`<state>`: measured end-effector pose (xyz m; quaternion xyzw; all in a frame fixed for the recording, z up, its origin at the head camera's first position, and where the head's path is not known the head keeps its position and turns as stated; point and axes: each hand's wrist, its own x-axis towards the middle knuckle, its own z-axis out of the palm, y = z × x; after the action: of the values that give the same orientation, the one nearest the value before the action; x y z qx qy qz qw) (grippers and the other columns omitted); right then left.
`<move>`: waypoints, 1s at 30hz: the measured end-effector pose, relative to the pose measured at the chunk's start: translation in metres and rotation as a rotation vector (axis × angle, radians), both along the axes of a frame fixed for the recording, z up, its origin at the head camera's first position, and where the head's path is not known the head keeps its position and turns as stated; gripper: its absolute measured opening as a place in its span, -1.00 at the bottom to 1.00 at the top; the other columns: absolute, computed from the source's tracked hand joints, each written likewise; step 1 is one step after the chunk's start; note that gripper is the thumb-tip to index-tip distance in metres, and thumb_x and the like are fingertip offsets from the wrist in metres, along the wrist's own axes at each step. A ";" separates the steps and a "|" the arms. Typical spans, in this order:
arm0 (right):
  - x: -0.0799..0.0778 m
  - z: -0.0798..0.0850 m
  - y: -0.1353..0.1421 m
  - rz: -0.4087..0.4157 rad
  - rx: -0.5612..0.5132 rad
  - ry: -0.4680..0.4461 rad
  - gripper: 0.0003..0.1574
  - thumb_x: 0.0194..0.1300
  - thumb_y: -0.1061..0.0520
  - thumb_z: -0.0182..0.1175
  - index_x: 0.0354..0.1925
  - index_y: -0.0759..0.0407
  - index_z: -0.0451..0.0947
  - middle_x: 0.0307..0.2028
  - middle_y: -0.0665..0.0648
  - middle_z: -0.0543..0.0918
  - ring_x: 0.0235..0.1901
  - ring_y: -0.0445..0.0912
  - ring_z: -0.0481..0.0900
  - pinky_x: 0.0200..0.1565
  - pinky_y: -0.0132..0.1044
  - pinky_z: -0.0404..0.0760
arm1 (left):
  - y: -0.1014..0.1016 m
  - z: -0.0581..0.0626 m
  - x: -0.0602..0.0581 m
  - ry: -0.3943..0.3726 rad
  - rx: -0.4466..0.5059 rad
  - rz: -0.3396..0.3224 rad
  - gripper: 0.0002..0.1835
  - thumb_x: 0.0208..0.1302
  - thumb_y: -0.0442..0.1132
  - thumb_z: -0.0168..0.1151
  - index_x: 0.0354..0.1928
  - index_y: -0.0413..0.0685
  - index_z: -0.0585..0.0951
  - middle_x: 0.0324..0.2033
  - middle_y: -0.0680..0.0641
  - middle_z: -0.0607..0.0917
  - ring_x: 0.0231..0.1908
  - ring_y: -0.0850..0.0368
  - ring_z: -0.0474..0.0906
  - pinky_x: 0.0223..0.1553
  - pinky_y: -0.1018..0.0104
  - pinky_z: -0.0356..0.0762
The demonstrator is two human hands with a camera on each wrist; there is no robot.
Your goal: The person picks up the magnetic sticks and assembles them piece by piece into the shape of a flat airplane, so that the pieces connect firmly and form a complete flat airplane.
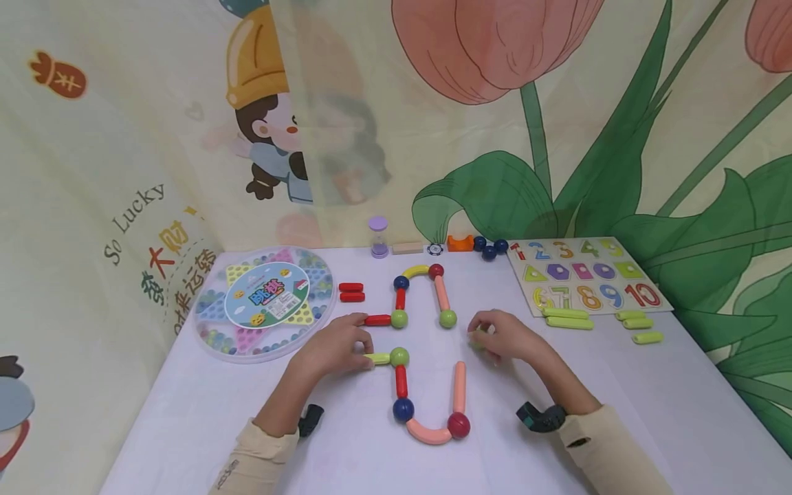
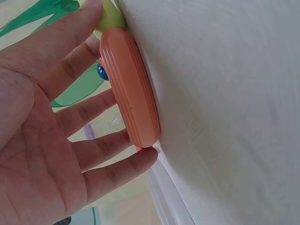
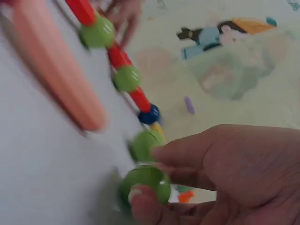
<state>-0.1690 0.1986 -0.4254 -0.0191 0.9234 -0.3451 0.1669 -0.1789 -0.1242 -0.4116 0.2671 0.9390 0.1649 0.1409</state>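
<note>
My left hand (image 1: 337,344) pinches a light green rod (image 1: 378,358) that joins a green ball (image 1: 399,357). In the left wrist view, a salmon rod (image 2: 130,89) runs on from the green rod (image 2: 110,16), along the fingertips; the hand hides it in the head view. The left index finger lies at a red rod (image 1: 378,320). My right hand (image 1: 507,337) holds a green ball (image 3: 146,185) between thumb and fingers, close over the table. Before it stand a salmon rod (image 1: 460,387) on a red ball (image 1: 458,425) and another rod (image 1: 442,293) ending in a green ball (image 1: 448,318).
At left lies a round game board (image 1: 216,344); two red rods (image 1: 352,297) sit beside it. A number board (image 1: 581,275) with light green rods (image 1: 569,322) lies at right. Along the back are an hourglass (image 1: 379,237), an orange piece (image 1: 460,243) and blue balls (image 1: 489,252).
</note>
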 end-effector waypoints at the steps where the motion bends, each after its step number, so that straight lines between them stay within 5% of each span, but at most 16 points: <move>1: 0.010 -0.003 -0.003 -0.010 -0.031 0.009 -0.81 0.18 0.05 0.20 -0.20 0.03 0.54 -0.32 0.10 0.46 -0.66 -0.03 0.46 -0.60 -0.27 0.49 | 0.000 0.000 0.000 -0.001 0.000 0.002 -0.88 -0.09 -0.05 0.42 -0.47 0.28 0.64 0.21 -0.10 0.33 0.24 -0.06 0.14 0.16 0.02 0.19; 9: 0.051 -0.019 -0.037 -0.037 0.040 0.180 -0.39 -0.10 -0.19 0.38 -0.07 -0.02 0.50 -0.26 0.02 0.37 -0.36 -0.13 0.37 -0.44 -0.40 0.49 | 0.000 0.001 0.001 -0.015 0.016 0.013 -0.88 -0.09 -0.06 0.42 -0.46 0.28 0.65 0.21 -0.10 0.33 0.24 -0.06 0.13 0.15 0.01 0.21; 16: 0.057 -0.019 -0.055 -0.022 0.078 0.247 -0.37 -0.08 0.02 0.37 0.02 0.01 0.44 -0.13 0.04 0.36 -0.37 -0.15 0.39 -0.47 -0.45 0.49 | 0.001 0.001 0.000 -0.017 0.017 0.011 -0.88 -0.09 -0.05 0.42 -0.46 0.29 0.65 0.21 -0.09 0.33 0.25 -0.06 0.12 0.15 0.00 0.20; 25: 0.065 -0.022 -0.065 0.039 0.127 0.281 -0.24 -0.07 0.06 0.31 0.16 0.04 0.33 0.03 0.13 0.31 -0.39 -0.17 0.40 -0.49 -0.47 0.48 | 0.000 0.001 0.000 -0.009 0.026 -0.004 -0.88 -0.09 -0.06 0.42 -0.46 0.27 0.65 0.21 -0.12 0.33 0.24 -0.08 0.14 0.15 0.00 0.20; 30: 0.065 -0.023 -0.066 0.041 0.118 0.299 -0.33 -0.08 0.19 0.22 0.10 0.06 0.39 0.01 0.12 0.31 -0.57 -0.21 0.36 -0.65 -0.44 0.41 | 0.001 -0.001 -0.001 -0.003 0.021 -0.005 -0.88 -0.10 -0.05 0.42 -0.46 0.28 0.65 0.21 -0.12 0.33 0.24 -0.08 0.14 0.15 0.00 0.20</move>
<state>-0.1040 0.1328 -0.4485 -0.0791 0.9561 -0.2799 0.0354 -0.1794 -0.1233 -0.4128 0.2705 0.9363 0.1748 0.1400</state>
